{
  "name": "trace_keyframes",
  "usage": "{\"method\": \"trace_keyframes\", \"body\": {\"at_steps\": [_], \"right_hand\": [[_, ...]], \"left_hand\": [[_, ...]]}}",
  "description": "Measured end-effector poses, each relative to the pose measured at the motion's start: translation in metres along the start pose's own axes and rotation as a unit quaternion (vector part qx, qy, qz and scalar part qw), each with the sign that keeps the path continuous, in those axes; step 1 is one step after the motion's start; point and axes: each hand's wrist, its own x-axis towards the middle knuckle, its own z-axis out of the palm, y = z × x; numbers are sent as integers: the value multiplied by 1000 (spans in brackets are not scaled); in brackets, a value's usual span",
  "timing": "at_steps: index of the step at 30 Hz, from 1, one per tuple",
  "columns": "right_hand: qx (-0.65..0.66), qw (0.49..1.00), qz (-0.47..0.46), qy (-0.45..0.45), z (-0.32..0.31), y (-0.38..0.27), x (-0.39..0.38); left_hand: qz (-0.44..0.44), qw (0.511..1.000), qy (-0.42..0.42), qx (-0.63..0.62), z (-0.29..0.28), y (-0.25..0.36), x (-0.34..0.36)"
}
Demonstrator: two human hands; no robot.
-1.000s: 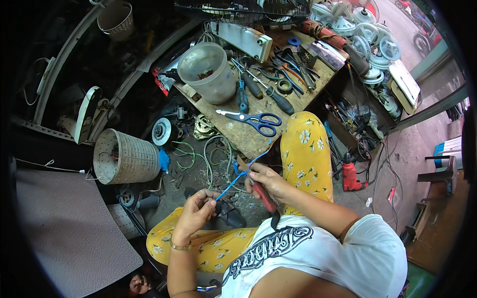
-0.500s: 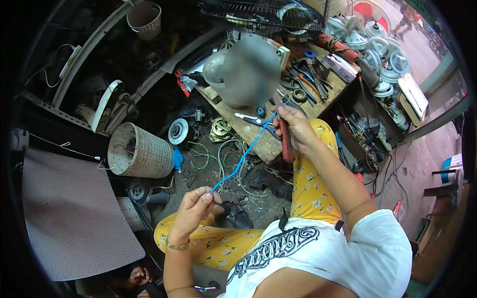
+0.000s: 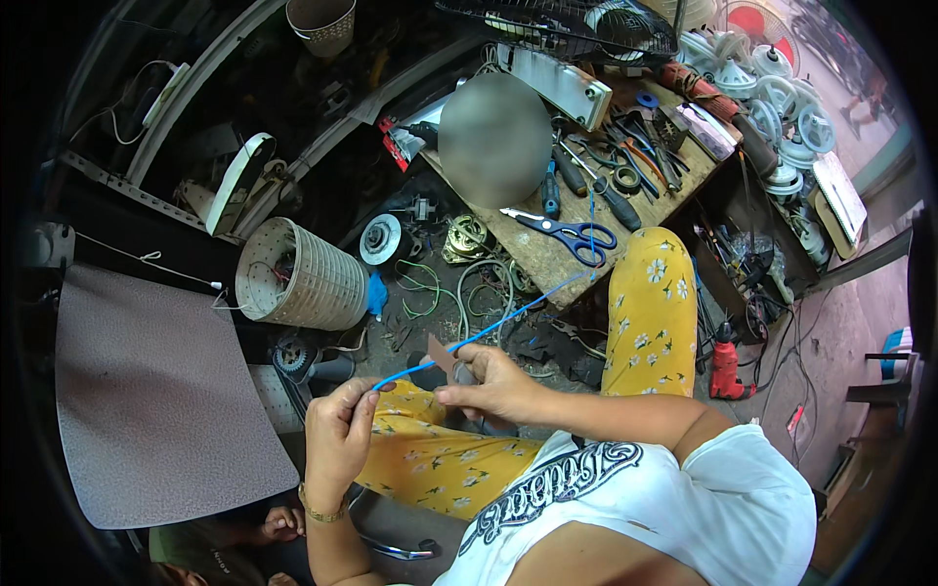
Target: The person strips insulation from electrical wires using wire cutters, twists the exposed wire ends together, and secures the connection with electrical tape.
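Observation:
My left hand (image 3: 342,422) is closed on a thin blue cord (image 3: 513,317), which runs up and right toward the wooden bench's front edge (image 3: 535,275). My right hand (image 3: 486,389), lower than the bench, is closed round a knife whose flat brownish blade (image 3: 437,350) lies against the cord, a short way right of my left hand. The knife's handle is mostly hidden by my fingers. Dark scissors (image 3: 576,234) lie on the bench, among screwdrivers (image 3: 616,203) and pliers (image 3: 657,156). A blurred patch covers part of the bench top.
A perforated bin (image 3: 298,273), tangled wires (image 3: 420,293) and motor parts (image 3: 381,239) lie left of the bench. A grey padded board (image 3: 171,400) is at left. A red drill (image 3: 725,363) stands at right. Another person's hand (image 3: 281,523) shows at lower left.
My right hand has swung down and left from over the bench with the knife, closer to my left hand, which has shifted left. The cord now lies flatter under the blade.

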Motion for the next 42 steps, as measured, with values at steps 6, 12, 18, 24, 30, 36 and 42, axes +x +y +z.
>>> {"method": "trace_keyframes", "body": {"at_steps": [6,12,18,24,30,36,42], "right_hand": [[-2,987,22,157,13,7,9],[-48,985,32,165,-6,18,15],[-101,993,-42,46,-10,5,9],[60,997,11,-36,26,25,-9],[90,995,12,-29,47,34,-12],[80,996,39,-26,48,28,-13],[79,996,24,-44,44,29,-16]], "left_hand": [[-17,999,14,-33,14,0,-16],[-64,982,-51,-171,38,5,-37],[-116,948,-28,-295,27,-9,-32],[-116,960,-26,-253,21,-16,-30],[-73,984,-7,-165,20,-7,-38],[-60,991,-35,-113,17,-4,-38],[-37,990,11,-138,22,-5,-37]]}}
